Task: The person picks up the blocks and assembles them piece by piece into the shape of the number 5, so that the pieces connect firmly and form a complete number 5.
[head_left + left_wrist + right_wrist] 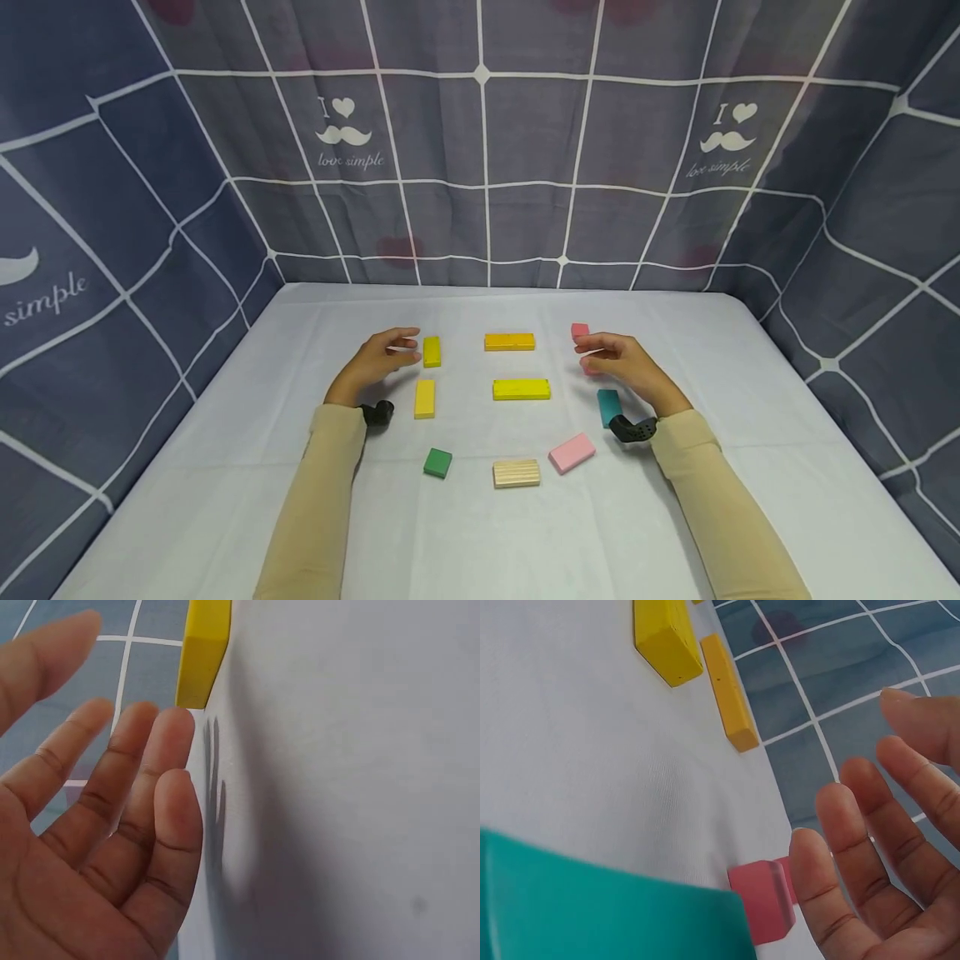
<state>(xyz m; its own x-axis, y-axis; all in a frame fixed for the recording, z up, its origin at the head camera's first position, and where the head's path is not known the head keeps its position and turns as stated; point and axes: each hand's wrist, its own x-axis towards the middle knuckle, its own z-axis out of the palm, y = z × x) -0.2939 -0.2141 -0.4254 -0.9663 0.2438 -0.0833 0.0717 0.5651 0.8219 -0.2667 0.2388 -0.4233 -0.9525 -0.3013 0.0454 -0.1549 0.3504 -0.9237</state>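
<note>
My left hand (381, 357) hovers with loosely extended fingers just left of a yellow block (432, 352); its palm holds nothing in the left wrist view. A second yellow block (424, 399) lies nearer me. On the other side, my right hand (618, 360) has relaxed, spread fingers and partly covers a pink block (588, 367). Behind its fingertips shows another small pink block (580, 330). A teal block (609, 407) lies by the right wrist, partly behind the black wrist camera, and looms large in the right wrist view.
Between the hands lie an orange-yellow bar (509, 342) and a long yellow bar (521, 389). Closer to me are a green block (438, 462), a ridged beige block (516, 473) and a tilted pink block (572, 453). Grey checked cloth (525, 150) walls the white table (465, 533).
</note>
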